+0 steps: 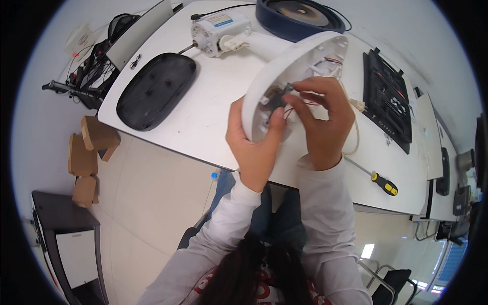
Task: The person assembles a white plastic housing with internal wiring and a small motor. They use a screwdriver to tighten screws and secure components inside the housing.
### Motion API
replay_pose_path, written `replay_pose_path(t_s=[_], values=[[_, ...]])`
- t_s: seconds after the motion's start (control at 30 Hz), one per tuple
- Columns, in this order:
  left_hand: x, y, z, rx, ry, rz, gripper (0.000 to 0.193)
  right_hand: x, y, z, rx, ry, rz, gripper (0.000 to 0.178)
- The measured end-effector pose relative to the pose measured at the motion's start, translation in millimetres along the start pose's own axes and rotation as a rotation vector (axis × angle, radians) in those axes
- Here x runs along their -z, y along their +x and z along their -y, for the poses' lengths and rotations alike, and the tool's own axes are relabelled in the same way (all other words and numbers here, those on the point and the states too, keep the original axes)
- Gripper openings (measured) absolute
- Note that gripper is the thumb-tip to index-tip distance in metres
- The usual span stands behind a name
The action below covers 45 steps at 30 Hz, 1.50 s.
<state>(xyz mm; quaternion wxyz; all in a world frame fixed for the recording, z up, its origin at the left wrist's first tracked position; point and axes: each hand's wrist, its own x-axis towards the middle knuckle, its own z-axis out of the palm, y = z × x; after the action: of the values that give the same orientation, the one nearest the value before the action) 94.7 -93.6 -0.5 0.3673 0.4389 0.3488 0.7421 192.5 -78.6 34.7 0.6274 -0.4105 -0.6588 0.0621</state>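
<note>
Head view: I hold a white, rounded plastic shell (282, 63) tilted up on its edge above the near side of the white worktop (218, 104), its hollow inner side facing right. My left hand (255, 150) is closed around the lower left rim, fingers behind the outside and thumb reaching inside against a small, dark grey block-shaped part (276, 101). My right hand (325, 119) is narrow, thumb and forefinger pinching the upper end of that part inside the shell; how firmly, I cannot tell. Thin red wires (310, 103) pass by my right fingers.

I judge the step in hand to be fine handling of this part within the shell, though whether it is seated or loose is hidden. The next move seems to call for a steady left hold and small turns of my right fingertips, keeping the wires slack and unpinched.

A white cylindrical motor unit with a metal shaft (223, 31) lies beyond the shell, and a shallow black oval plastic cover (155, 91) lies to the left. A screwdriver with a yellow-and-black handle (385, 184) rests to my right, near an open black plastic tool case (389, 96), should fastening be needed.
</note>
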Motion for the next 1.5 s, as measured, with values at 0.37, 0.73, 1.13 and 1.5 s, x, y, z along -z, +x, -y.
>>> replay_pose_path(t_s=[0.37,0.73,1.13,1.5], values=[[-4.4,0.0,-0.9,-0.032,0.026,-0.056,0.034,158.7,9.5,-29.6,-0.265,-0.729,0.081,0.013],[0.1,2.4,0.5,-0.06,0.03,-0.002,0.035,190.1,-10.1,-120.9,-0.382,-1.148,0.243,0.017],[8.3,2.9,-2.6,-0.034,0.018,0.095,0.035,192.6,-8.5,-131.9,-0.325,-1.172,0.232,0.01],[28.4,0.9,8.6,-0.086,-0.02,0.167,0.047,121.0,3.4,11.3,-0.343,-0.019,0.226,0.011]])
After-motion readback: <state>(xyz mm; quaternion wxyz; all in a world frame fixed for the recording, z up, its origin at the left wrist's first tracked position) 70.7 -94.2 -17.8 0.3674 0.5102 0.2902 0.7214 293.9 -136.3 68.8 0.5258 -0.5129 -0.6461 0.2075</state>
